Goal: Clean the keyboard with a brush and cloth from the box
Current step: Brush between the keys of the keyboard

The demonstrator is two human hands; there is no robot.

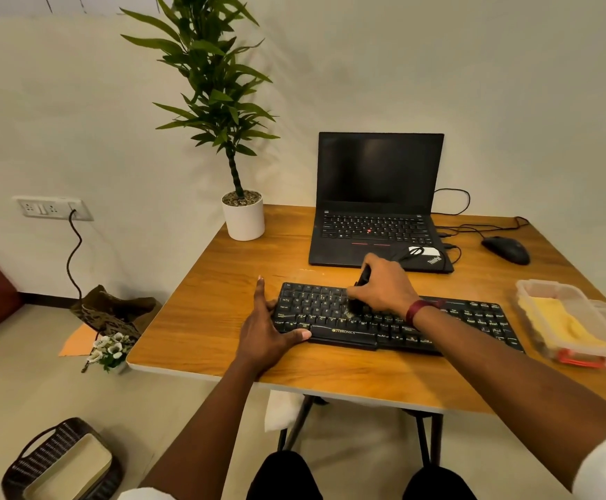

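The left hand (265, 330) braces the left end of the keyboard (475, 317). Its fingers lie straight along that end, and the thumb is on the front edge. It presses the keyboard but does not close around it. The keyboard lies near the front edge of the table (222, 283), a little slanted. If this hand lets go during a stroke, I think the keyboard can slide towards that edge.

The right hand (388, 286) holds the brush (363, 276) firmly, with the fingers curled around its dark handle. The bristles are down on the keys in the left half of the keyboard. If the hand pushes too hard, it may press keys or push dirt deeper between them. A stroke away from the person could throw dust to the open laptop (377, 175) just behind.

The white pot (243, 218) at the far left corner of the table holds small stones and a tall green plant (215, 84). The clear box (532, 286) stands open near the right edge, just beside the right end of the keyboard. The yellow cloth (561, 324) lies inside it, not yet taken. A wide sweep of the right arm could knock this box. On the floor at the left, a dark woven basket (41, 452) contains something flat and beige, but I cannot tell what it is.
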